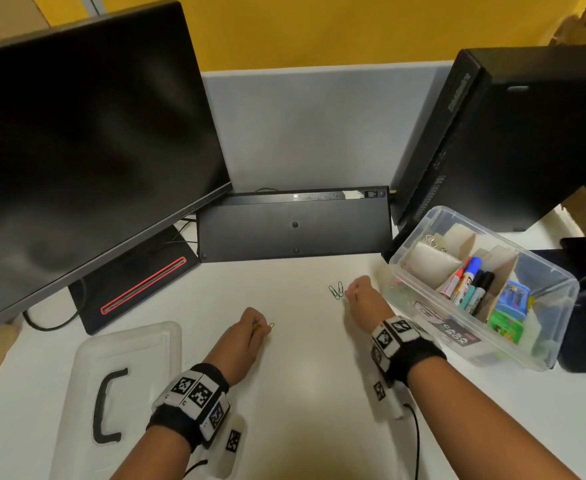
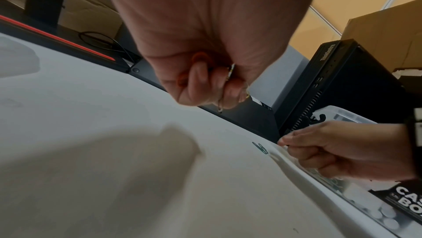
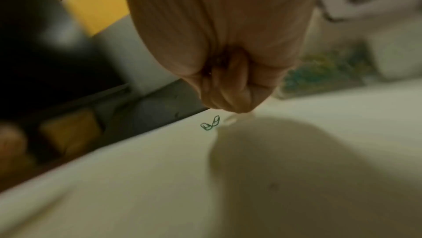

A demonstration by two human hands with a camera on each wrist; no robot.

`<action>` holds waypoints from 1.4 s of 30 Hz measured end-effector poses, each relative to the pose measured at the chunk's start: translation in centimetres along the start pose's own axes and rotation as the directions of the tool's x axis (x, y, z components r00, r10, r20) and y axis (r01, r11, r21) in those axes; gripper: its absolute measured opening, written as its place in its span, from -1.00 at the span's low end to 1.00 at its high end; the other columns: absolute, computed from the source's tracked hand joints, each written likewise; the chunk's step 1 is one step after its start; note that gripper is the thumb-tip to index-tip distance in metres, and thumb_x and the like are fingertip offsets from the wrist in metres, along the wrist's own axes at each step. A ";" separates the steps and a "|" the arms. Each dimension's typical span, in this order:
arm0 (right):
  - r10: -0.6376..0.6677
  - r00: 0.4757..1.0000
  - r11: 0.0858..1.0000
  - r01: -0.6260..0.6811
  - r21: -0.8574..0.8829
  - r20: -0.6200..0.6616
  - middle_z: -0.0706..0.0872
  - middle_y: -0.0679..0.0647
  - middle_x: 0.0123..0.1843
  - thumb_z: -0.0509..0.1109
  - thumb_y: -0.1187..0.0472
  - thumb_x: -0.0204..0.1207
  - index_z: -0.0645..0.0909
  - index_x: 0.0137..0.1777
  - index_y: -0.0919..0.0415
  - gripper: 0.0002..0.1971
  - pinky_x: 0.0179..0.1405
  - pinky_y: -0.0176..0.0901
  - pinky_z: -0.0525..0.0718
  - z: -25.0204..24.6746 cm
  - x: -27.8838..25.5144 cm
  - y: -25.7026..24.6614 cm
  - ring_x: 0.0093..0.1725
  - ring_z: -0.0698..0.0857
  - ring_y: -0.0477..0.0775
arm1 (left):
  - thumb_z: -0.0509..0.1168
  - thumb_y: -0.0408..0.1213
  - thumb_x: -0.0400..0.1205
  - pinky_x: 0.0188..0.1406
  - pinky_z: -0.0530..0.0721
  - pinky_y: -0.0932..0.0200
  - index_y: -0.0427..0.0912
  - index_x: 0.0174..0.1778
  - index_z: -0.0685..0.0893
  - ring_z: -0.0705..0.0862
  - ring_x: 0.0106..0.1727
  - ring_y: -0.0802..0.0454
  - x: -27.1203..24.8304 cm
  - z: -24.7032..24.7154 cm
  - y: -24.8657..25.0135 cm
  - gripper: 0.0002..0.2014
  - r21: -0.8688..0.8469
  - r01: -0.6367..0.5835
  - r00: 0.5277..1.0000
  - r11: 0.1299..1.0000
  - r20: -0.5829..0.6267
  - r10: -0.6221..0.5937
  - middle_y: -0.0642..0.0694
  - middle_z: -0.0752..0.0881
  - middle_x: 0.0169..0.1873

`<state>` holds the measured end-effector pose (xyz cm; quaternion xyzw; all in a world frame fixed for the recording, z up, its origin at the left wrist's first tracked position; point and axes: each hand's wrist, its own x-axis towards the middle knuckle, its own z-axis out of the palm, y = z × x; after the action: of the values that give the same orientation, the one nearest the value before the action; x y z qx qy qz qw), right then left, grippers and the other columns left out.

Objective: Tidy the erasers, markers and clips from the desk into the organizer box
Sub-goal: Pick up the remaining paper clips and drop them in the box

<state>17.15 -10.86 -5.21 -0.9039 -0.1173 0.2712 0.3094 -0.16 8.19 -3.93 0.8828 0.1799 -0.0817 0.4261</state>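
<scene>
Two green paper clips lie on the white desk, just left of my right hand. That hand is curled into a fist, and a pale clip shows blurred at its fingertips. My left hand grips several paper clips; a yellow one pokes out and an orange one sits in the palm. The clear organizer box stands at the right and holds markers, erasers and clips.
The box's clear lid with a black handle lies at the front left. An overturned black keyboard lies behind the hands. A monitor stands at the left, a black computer tower behind the box.
</scene>
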 end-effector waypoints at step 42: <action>-0.017 0.999 0.837 -0.007 -0.548 -0.038 0.53 0.02 -0.24 0.13 0.15 0.70 0.40 0.31 0.25 -0.73 -0.16 -0.09 0.52 -16.3 -6.6 -3.6 -0.17 0.57 0.08 | 0.12 -0.25 0.72 -0.37 0.41 0.19 -0.06 -0.16 0.41 0.41 -0.42 0.06 -1.7 0.0 2.5 -0.87 -0.072 -0.054 0.989 0.996 -0.143 0.043 -0.04 0.48 -0.42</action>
<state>20.65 -18.60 10.59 -0.9597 -0.1860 0.2068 0.0412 -0.80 6.37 -1.63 0.8738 0.1912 -0.0017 0.4472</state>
